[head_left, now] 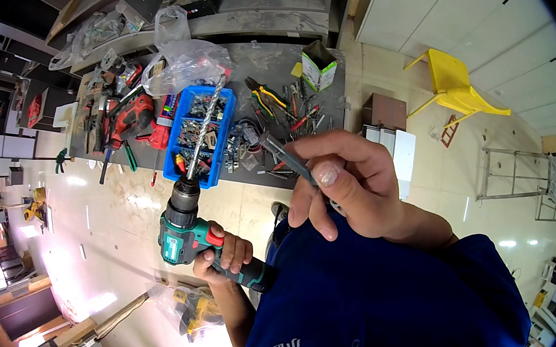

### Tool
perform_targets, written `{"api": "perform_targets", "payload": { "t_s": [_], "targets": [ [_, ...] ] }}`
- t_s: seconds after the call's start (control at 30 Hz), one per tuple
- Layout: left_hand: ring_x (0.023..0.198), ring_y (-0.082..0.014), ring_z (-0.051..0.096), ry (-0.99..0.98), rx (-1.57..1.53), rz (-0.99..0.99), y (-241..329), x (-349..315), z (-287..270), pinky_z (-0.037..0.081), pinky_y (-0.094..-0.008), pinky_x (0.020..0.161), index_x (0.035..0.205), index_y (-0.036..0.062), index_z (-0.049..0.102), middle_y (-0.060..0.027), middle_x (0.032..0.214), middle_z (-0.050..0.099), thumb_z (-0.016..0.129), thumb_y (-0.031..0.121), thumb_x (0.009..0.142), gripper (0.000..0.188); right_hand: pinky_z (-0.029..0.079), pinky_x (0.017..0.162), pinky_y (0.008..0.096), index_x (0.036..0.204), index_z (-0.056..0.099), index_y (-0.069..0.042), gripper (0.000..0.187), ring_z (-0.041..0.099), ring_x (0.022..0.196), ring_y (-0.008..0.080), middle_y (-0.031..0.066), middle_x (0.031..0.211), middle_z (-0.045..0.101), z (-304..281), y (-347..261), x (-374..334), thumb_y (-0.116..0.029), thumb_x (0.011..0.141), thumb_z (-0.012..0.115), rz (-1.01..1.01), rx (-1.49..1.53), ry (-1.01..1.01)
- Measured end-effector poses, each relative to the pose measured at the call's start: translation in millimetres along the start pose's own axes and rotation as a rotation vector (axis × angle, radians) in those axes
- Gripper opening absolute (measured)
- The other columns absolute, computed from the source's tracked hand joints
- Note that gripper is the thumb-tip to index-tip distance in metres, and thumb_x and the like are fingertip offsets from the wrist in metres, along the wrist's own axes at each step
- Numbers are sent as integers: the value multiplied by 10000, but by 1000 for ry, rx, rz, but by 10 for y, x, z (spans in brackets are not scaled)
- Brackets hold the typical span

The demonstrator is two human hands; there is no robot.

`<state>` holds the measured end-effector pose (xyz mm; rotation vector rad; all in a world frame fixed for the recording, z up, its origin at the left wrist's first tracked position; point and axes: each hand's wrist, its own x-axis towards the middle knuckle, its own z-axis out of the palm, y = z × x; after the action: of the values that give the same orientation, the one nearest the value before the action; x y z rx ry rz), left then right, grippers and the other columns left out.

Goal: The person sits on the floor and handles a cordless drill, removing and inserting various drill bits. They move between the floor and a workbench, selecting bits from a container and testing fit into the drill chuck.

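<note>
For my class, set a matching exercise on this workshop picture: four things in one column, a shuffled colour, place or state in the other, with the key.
1. Power drill
2. Chair
3. Compartment tray
4. Slim grey piece

A. Blue, on the table
B. Pinched in the right hand
C. Yellow, to the right of the table
D. Gripped in the left hand

Pairs: 1-D, 2-C, 3-A, 4-B

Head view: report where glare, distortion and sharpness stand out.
In the head view, whitish-pink glare washes out parts of the floor at left; in the head view, the grey shelf board at top bows under the fisheye bend, with black corners around; in the head view, the green drill and right hand look fairly sharp.
</note>
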<state>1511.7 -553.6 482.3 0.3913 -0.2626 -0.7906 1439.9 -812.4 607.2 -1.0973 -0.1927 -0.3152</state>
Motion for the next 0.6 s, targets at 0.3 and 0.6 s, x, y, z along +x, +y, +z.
{"api": "perform_targets", "payload": {
  "t_s": [0.3, 0.6],
  "targets": [
    [466, -138, 500, -12, -26, -7, -37, -52, 21, 438, -327, 586, 1152, 16, 475, 10, 559, 461, 565, 230, 838, 390, 426, 467, 199, 1286, 473, 39, 297, 554, 502, 76, 180, 812, 671, 37, -30, -107, -54, 1005, 451, 26, 82, 20],
    [456, -135, 492, -4, -19, 2, -69, -104, 38, 440, -324, 578, 1147, 16, 476, 14, 553, 455, 565, 231, 838, 387, 464, 410, 244, 1230, 438, 79, 287, 626, 537, 175, 201, 760, 648, 38, -91, -138, -117, 1020, 439, 30, 10, -30]
  ]
}}
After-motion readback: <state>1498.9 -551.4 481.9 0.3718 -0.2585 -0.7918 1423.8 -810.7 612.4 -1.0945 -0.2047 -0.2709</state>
